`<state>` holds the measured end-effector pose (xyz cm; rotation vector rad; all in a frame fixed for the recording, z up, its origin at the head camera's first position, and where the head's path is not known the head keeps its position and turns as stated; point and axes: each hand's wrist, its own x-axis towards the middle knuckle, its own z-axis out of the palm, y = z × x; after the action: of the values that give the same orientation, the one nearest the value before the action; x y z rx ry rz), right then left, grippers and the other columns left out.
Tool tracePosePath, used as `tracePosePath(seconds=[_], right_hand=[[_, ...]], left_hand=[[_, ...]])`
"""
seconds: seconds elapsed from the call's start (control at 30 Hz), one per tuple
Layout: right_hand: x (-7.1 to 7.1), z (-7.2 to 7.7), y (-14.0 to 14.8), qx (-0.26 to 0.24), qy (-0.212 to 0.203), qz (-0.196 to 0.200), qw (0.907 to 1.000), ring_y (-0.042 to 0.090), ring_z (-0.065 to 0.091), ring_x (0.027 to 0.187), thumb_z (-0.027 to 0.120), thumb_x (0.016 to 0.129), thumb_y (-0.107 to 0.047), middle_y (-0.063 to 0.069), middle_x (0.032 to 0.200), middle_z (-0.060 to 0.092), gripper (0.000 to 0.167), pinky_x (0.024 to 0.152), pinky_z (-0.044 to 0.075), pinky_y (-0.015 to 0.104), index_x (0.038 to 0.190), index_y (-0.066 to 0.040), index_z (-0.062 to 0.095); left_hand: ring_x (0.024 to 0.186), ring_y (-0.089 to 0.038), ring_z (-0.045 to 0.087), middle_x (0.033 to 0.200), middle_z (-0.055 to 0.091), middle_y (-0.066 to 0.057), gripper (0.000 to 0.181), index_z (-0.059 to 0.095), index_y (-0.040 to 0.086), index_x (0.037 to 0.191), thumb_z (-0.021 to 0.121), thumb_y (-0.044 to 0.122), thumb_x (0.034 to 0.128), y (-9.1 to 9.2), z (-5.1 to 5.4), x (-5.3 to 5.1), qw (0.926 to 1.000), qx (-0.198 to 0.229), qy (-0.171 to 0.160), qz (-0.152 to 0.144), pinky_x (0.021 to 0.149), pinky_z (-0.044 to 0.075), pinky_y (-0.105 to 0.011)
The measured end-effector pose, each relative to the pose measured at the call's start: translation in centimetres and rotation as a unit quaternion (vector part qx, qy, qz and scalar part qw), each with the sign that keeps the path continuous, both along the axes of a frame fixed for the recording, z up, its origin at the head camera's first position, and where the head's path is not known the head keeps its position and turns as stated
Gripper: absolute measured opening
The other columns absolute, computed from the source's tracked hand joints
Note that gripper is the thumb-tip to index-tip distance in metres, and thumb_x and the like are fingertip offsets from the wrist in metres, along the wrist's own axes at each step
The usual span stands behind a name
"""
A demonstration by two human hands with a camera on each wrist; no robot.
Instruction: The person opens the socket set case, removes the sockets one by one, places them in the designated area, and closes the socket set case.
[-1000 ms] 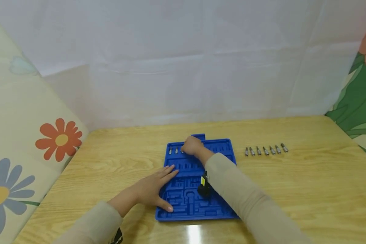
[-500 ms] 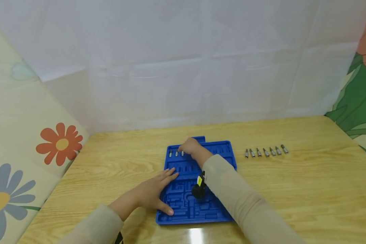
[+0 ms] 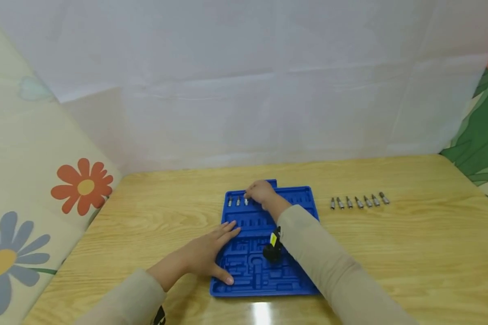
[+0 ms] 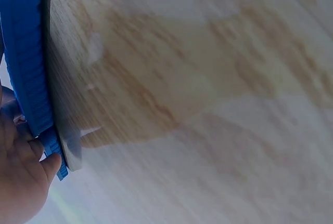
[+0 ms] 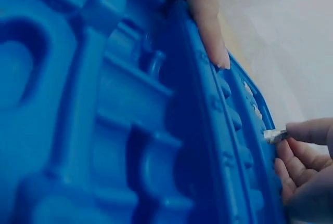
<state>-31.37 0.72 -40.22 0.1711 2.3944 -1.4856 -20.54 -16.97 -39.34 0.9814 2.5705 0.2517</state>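
- My right hand (image 3: 261, 192) pinches a silver bit (image 5: 273, 135) by the fingertips, in the blue tray's (image 3: 244, 275) far row.
- Two other bits (image 3: 238, 202) lie beside it, toward the tray's far left corner.
- My left hand (image 3: 206, 253) spreads open, touching the tray's left edge.
- Seven loose bits (image 3: 359, 204) line the desk (image 3: 410, 253) beyond the tray's right edge.
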Motion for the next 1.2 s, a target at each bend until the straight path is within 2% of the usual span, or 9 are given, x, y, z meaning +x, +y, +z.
tracePosePath(seconds=[0.1,0.23,0.4,0.67,0.8,1.0,1.2], right_hand=[[0.7,0.4,0.3,0.005,-0.005,0.024,0.9997,0.025,0.049,0.099,0.058,0.083,-0.016,0.008,0.105,0.054,0.026,0.078,0.042,0.041,0.107,-0.006,0.056],[0.8,0.2,0.5,0.016,0.0,0.046,0.9988,0.023,0.049,0.093,0.058,0.084,-0.019,0.006,0.103,0.053,0.025,0.075,0.042,0.04,0.106,-0.007,0.055],[1.0,-0.2,0.6,0.008,0.005,0.051,0.9986,0.021,0.046,0.084,0.056,0.085,-0.018,0.006,0.1,0.051,0.02,0.068,0.04,0.037,0.102,-0.008,0.055],[1.0,-0.5,0.3,-0.021,0.036,0.013,0.999,0.022,0.048,0.081,0.056,0.085,-0.013,0.009,0.098,0.053,0.015,0.065,0.041,0.034,0.096,-0.004,0.056],[0.9,-0.4,0.2,-0.043,0.05,-0.014,0.9977,0.023,0.049,0.085,0.055,0.085,-0.012,0.01,0.099,0.053,0.014,0.068,0.041,0.035,0.096,-0.003,0.056],[1.2,-0.4,0.8,-0.088,0.068,-0.063,0.9918,0.026,0.049,0.099,0.055,0.085,-0.011,0.011,0.112,0.052,0.018,0.077,0.041,0.038,0.1,-0.001,0.056],[1.8,0.2,2.1,-0.119,0.087,-0.101,0.9838,0.024,0.051,0.092,0.055,0.085,-0.013,0.011,0.104,0.054,0.019,0.071,0.043,0.035,0.1,-0.002,0.055]], left_hand=[[0.128,-0.025,0.009,0.143,0.009,-0.007,0.107,0.018,0.013,0.139,0.056,0.07,0.0573,0.1,0.1,0.0,1.0,-0.002,0.003,-0.001,0.097,0.024,-0.045],[0.128,-0.026,0.01,0.143,0.01,-0.008,0.106,0.019,0.012,0.139,0.057,0.069,0.0577,0.1,0.1,0.0,1.0,0.001,0.004,-0.004,0.097,0.024,-0.045],[0.128,-0.026,0.01,0.143,0.011,-0.008,0.106,0.019,0.011,0.139,0.056,0.07,0.0574,0.1,0.0,0.2,1.0,0.001,-0.005,-0.005,0.096,0.024,-0.045],[0.128,-0.026,0.01,0.143,0.01,-0.008,0.107,0.019,0.011,0.139,0.056,0.069,0.0574,0.2,0.0,-0.2,1.0,0.0,0.001,-0.005,0.096,0.024,-0.045],[0.128,-0.026,0.009,0.143,0.009,-0.008,0.107,0.018,0.012,0.139,0.056,0.069,0.0579,0.1,0.1,-0.3,1.0,-0.001,0.003,-0.005,0.097,0.024,-0.045],[0.128,-0.025,0.008,0.143,0.008,-0.006,0.107,0.017,0.012,0.139,0.056,0.07,0.0578,0.0,0.0,-0.2,1.0,-0.003,-0.005,-0.004,0.097,0.022,-0.045],[0.128,-0.026,0.008,0.143,0.008,-0.008,0.108,0.017,0.011,0.139,0.056,0.07,0.0574,-0.1,0.4,0.0,0.9998,-0.018,0.001,-0.009,0.098,0.021,-0.044]])
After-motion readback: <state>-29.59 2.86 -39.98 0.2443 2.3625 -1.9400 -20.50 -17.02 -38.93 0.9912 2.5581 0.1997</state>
